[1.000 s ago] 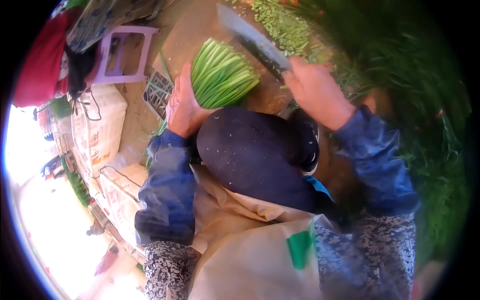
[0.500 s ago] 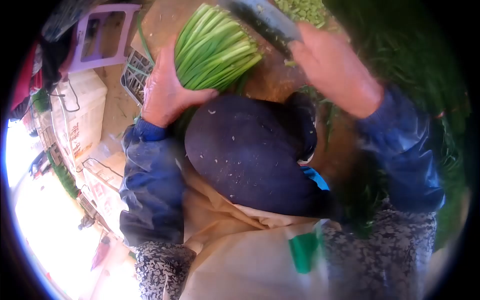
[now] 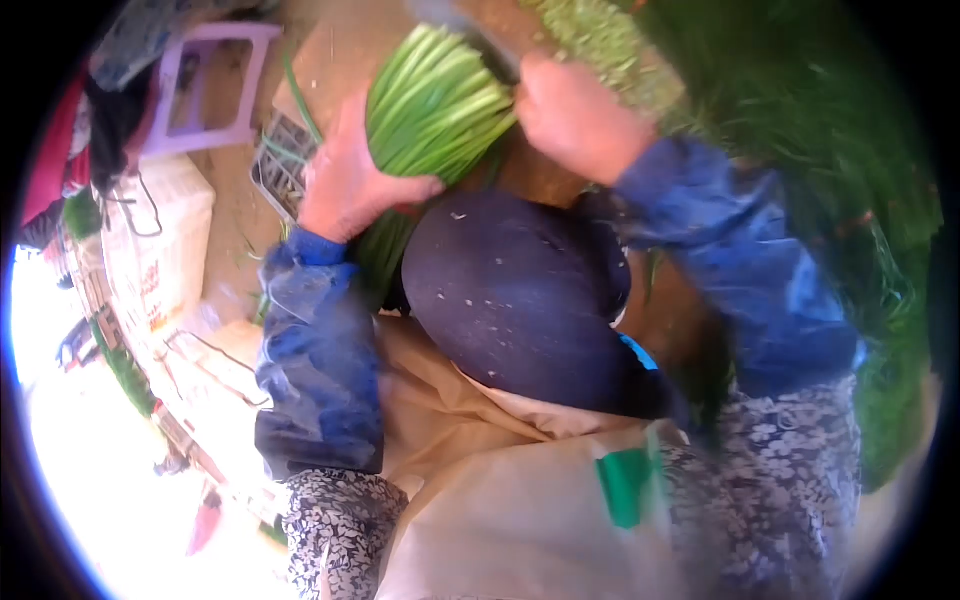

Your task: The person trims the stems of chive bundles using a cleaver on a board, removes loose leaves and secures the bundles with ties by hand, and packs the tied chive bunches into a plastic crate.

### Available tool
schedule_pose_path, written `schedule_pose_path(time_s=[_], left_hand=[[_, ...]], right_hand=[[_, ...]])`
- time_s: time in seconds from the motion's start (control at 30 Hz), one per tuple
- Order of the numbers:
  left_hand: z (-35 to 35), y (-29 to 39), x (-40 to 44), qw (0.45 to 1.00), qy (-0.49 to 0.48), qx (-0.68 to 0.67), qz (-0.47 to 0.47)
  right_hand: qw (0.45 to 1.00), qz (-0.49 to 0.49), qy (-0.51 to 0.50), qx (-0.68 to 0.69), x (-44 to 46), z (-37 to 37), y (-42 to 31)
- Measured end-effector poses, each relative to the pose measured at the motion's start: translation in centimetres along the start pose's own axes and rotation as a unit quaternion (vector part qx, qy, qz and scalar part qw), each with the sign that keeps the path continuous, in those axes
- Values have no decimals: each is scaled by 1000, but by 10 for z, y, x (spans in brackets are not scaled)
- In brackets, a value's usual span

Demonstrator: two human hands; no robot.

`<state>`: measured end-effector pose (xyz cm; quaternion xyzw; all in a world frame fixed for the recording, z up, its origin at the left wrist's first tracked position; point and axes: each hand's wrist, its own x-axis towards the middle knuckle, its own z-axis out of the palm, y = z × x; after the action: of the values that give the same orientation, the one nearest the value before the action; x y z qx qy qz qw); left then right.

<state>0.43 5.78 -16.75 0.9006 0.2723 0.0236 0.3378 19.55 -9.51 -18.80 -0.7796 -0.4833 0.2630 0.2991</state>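
Observation:
My left hand is wrapped round a thick bunch of green stalks, which look like garlic chives. Their pale, evenly cut ends face up and away from me. The knife is in my closed right hand, just right of the bunch. Motion smears its blade, which slants up and left past the cut ends, and my fingers cover the handle. I cannot tell whether the blade touches the stalks. Chopped pale green bits lie beyond my right hand.
My dark-trousered knee is below the bunch. A large heap of long green leaves fills the right side. On the left are a purple stool, a grey plastic crate and a white foam box.
My right hand and the knife have swung left, close against the cut ends. My left hand keeps hold of the bunch, and the whole view has shifted slightly.

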Motion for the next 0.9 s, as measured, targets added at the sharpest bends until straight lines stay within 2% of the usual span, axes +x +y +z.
schedule_pose_path(time_s=[0.13,0.2,0.23,0.3,0.33,0.37,0.4,0.43,0.5,0.53,0.6,0.63,0.67,0.7,0.73,0.77,0.87,0.9], left_hand=[[4,-15,-10,998,42,38,19],[4,-21,-9,996,71,61,11],[4,-25,-9,996,72,39,18],[2,-24,-13,998,63,17,1],[-4,-15,-12,997,71,-2,-3],[0,-27,-9,993,79,-89,29],[-11,-7,-13,994,75,-73,-1],[-15,-25,-16,993,111,1,24],[-33,-11,-22,991,128,11,28],[-42,-15,-29,990,138,-20,-2],[-68,-41,-39,975,216,-44,-20],[-84,-20,-47,962,215,-146,-79],[-99,-23,-51,952,281,-113,-35],[-125,-35,-58,943,322,-64,-45],[-151,-48,-65,924,383,9,-15],[-169,-39,-76,913,402,-67,5],[-211,-6,-118,857,472,-196,71],[-223,5,-133,850,491,-174,79]], right_hand=[[999,-10,8,-53,0,-9,3],[986,41,7,-160,-18,-27,15],[988,113,51,-93,-29,-36,35],[981,123,111,-101,-76,-72,51],[977,137,108,-119,-100,-77,65],[968,136,173,-116,-125,-71,86],[956,128,240,-110,-146,-59,110],[946,114,269,-141,-167,-43,139],[941,139,274,-142,-203,-14,177],[938,156,278,-134,-221,1,193],[933,171,275,-158,-237,28,224],[927,182,274,-180,-239,37,237],[927,180,275,-181,-238,42,247],[930,194,256,-180,-236,47,255],[932,206,237,-179,-235,49,260],[933,228,200,-195,-231,48,262],[943,200,219,-149,-217,49,264],[948,172,255,-83,-213,44,255]])
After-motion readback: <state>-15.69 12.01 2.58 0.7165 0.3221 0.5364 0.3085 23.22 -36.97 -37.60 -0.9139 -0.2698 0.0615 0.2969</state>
